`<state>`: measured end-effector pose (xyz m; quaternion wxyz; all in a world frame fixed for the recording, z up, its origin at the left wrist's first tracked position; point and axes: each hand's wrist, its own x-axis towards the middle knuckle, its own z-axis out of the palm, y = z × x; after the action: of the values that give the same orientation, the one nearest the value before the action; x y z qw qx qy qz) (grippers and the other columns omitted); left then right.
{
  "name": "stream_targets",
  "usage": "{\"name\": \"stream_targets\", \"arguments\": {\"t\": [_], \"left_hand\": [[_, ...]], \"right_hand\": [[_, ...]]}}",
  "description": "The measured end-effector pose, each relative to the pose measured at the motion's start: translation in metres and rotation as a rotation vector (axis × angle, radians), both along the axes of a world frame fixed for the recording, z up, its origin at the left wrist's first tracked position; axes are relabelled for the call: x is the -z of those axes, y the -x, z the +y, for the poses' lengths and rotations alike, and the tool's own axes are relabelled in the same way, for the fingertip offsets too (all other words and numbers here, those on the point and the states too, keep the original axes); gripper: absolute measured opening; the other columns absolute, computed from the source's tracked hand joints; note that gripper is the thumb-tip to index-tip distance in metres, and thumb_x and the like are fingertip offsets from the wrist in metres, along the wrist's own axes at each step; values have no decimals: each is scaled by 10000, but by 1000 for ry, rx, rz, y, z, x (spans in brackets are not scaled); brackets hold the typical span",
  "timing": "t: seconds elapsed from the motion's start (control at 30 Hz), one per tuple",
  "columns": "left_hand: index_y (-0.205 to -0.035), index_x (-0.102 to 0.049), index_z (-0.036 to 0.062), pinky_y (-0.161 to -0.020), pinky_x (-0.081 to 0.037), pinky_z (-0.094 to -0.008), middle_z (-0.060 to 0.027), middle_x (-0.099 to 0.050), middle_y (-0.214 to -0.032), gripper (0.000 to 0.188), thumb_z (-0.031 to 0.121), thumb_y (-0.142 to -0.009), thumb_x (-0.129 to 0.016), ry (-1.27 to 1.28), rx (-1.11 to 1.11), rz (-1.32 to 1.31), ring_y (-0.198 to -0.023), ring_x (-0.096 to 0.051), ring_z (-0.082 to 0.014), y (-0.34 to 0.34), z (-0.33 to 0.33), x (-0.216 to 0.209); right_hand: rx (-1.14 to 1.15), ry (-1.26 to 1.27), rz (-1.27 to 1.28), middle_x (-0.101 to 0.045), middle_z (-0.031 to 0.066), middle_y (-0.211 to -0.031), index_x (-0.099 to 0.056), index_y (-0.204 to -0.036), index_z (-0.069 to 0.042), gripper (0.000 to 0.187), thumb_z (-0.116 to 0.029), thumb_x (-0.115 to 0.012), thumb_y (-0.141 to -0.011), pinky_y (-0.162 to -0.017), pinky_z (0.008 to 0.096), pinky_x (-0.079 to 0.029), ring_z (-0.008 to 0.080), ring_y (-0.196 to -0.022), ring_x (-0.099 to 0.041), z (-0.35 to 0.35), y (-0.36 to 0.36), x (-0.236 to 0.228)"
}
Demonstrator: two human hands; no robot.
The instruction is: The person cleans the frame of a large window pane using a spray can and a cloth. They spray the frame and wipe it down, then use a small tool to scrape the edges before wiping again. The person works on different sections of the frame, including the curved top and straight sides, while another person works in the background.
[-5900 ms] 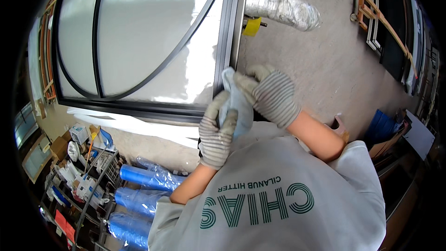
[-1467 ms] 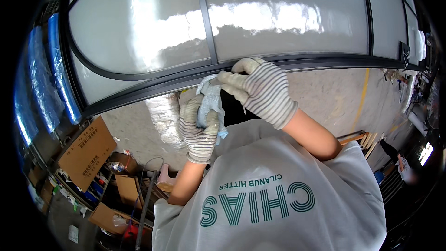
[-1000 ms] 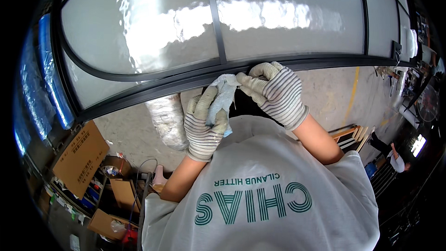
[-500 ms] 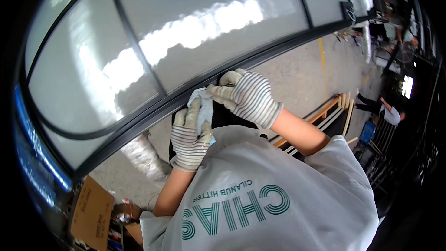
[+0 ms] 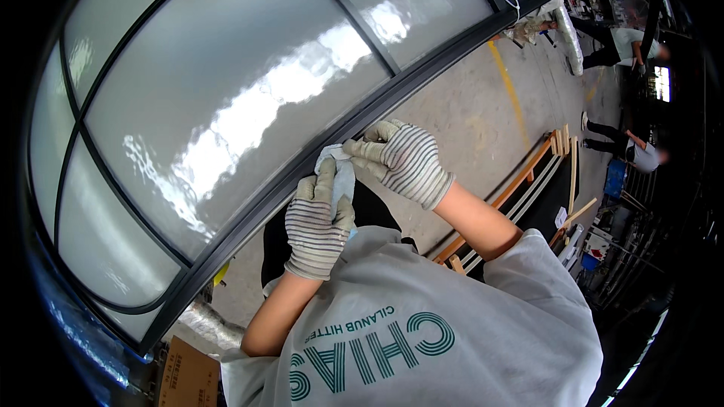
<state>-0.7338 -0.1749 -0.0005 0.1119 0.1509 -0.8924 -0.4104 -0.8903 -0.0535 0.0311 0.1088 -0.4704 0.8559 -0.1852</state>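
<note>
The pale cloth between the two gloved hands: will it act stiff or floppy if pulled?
Probably floppy: the cloth is bunched and folded between the left hand and right hand. It likely weighs little, since fingertips alone pinch it. The knit gloves should keep it from slipping.

Concrete floor [image 5: 467, 117], grey, crossed by a yellow painted line [image 5: 511, 90]. On it stands a large frosted glass panel [image 5: 226, 83] in a dark frame [image 5: 332, 147]. On the floor near the right lie wooden strips [image 5: 528, 181]; at lower left, a silver flexible duct [image 5: 207, 320] beside a cardboard box [image 5: 185, 373].
</note>
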Motion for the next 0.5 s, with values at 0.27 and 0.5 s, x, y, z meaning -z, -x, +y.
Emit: {"name": "stream_targets", "arguments": {"t": [0.27,0.5], "left_hand": [[-1373,-427,49,-721,-516,-414,-187,-545,-987,619,201,-797,-596,-45,83,-223,-832,-579,-343,149,71,-10],[-1327,-485,88,-659,-495,-410,-161,-556,-947,626,100,-713,-610,1,205,51,-738,-558,-324,171,72,-27]], "right_hand": [[170,17,59,-625,54,-761,-724,-1020,-136,245,-182,-735,-780,-559,304,-472,206,-643,-568,72,130,-1],[560,489,-276,-630,47,-837,-712,-1026,-60,254,-196,-740,-813,-643,245,-468,124,-731,-578,117,171,-14]]}}
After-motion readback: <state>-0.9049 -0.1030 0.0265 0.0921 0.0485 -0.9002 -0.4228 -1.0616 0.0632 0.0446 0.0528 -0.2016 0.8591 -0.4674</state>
